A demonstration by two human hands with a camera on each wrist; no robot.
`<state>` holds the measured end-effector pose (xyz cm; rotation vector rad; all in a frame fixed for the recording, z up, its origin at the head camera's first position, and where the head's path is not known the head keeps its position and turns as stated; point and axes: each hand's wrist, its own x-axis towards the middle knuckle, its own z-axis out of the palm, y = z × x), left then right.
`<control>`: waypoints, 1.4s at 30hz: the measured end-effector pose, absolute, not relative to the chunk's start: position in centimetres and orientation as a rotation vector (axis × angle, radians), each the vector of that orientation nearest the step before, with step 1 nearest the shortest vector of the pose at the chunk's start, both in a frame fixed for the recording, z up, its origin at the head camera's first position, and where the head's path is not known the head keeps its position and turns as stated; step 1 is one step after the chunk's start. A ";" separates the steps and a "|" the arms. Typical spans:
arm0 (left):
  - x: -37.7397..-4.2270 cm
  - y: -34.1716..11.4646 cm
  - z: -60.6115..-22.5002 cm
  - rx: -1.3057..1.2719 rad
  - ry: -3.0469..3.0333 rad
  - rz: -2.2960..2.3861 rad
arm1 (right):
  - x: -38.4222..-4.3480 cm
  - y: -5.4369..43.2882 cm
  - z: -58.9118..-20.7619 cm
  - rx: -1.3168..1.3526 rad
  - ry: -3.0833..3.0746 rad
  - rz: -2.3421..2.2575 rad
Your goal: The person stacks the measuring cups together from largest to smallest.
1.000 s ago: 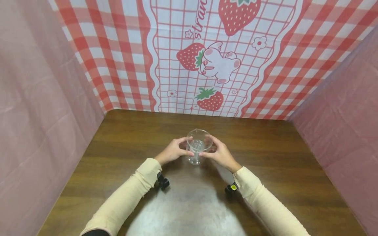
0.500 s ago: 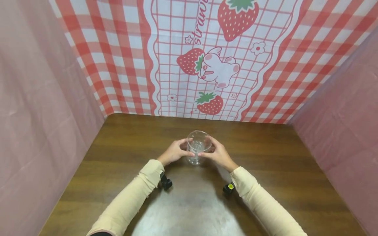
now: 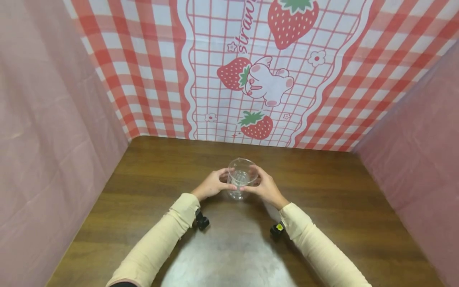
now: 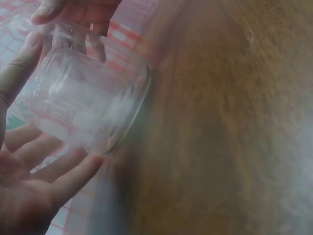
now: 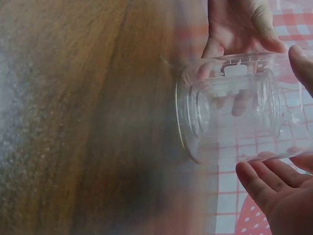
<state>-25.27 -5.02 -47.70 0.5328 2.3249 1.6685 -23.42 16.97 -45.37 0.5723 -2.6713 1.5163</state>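
Note:
A clear glass beaker with a pouring lip stands upright at the middle of the wooden table. White printed marks show on its wall in the right wrist view, and a smaller clear vessel seems to be nested inside. My left hand holds the beaker from the left, thumb on the near side and fingers round the far side. From the right, my right hand grips it the same way. The two thumbs nearly meet in front. Whether the base touches the table is hard to tell.
The brown wooden table spreads around the beaker, with a glare patch near its front. Behind it hangs a red checked strawberry cloth. Pink curtains close off both sides. Small black cameras sit on the wrists.
Both hands keep their hold on the beaker, which stays in nearly the same place. The head view has shifted slightly, and the forearms have drawn a little closer together.

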 end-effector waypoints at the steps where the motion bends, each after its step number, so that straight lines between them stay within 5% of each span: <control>1: -25.3 -5.0 -47.8 0.533 2.319 1.666 | -23.4 17.0 -45.4 0.562 -2.678 1.516; 42: -25.2 -5.5 -48.7 0.568 2.343 1.656 | -23.4 16.8 -45.9 0.565 -2.715 1.437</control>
